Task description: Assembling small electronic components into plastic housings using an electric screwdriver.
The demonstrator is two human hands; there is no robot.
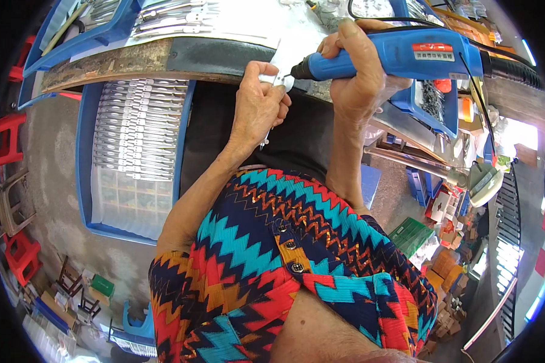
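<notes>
My right hand is wrapped round a blue electric screwdriver, which lies nearly level with its black nose pointing left. Pinched in the fingers of my left hand is a slim, pale metal piece with small holes at its middle. The screwdriver's tip meets this piece, or comes very close to it, just over the table's near edge. One thin end of the piece hangs below my left fingers; its exact kind is partly hidden by them.
A blue crate with rows of similar metal pieces stands left of my lap. More pieces lie on the worktable. A blue bin of small dark parts sits right. Black cables run from the screwdriver.
</notes>
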